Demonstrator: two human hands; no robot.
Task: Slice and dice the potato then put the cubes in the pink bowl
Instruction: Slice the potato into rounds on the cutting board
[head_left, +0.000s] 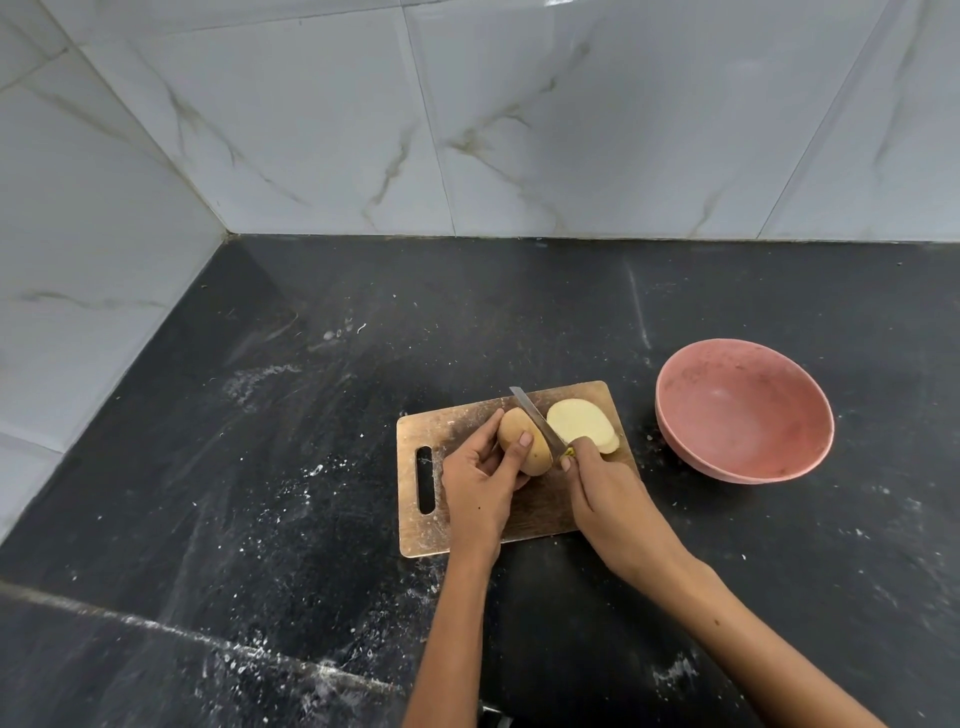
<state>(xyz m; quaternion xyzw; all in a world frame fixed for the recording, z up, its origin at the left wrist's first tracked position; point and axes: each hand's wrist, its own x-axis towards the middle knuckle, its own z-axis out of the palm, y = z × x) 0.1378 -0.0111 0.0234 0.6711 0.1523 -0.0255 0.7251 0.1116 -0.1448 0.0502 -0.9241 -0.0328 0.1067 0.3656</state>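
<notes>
A brown-skinned potato (522, 439) stands on edge on the wooden cutting board (467, 530). My left hand (480, 483) grips the potato from the left, thumb and fingers curled round it. My right hand (602, 488) holds the knife (535, 421) by its handle, the blade lying against the potato's right side. Pale cut slices (582, 423) lie flat on the board to the right of the blade. The pink bowl (743, 415) sits on the counter right of the board, with nothing in it.
The black stone counter (311, 467) is dusted with white specks. White marble-look tiled walls (467, 114) close off the back and left. A step in the counter edge runs along the lower left.
</notes>
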